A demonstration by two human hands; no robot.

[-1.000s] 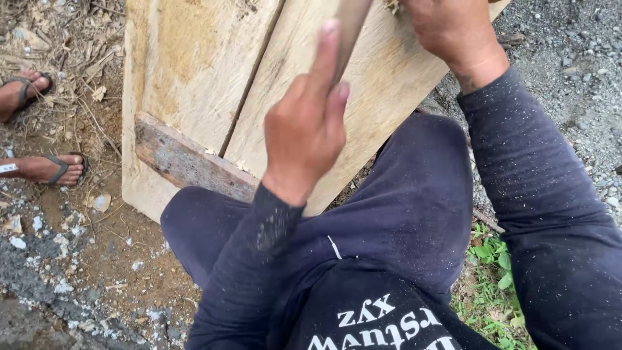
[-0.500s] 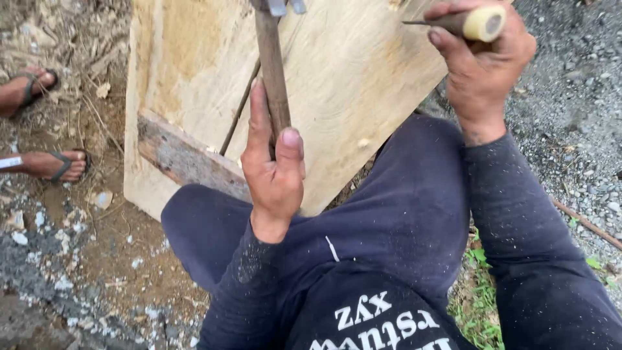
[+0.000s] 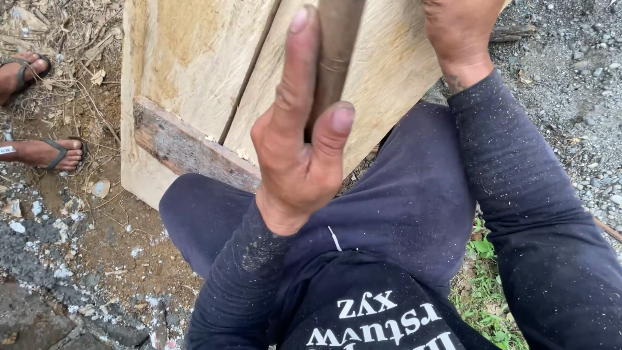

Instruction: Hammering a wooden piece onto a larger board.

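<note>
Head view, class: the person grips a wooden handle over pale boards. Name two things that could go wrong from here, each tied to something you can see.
1. The left hand holds the wooden handle with the forefinger stretched along it, not wrapped; the tool might twist or slip.
2. The right hand rests on the pale boards close beside the handle; a stray stroke could hit it.

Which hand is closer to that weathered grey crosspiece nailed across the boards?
Left. The left hand, gripping a wooden handle, is just above the crosspiece; the right hand is far up at the frame's top.
</note>
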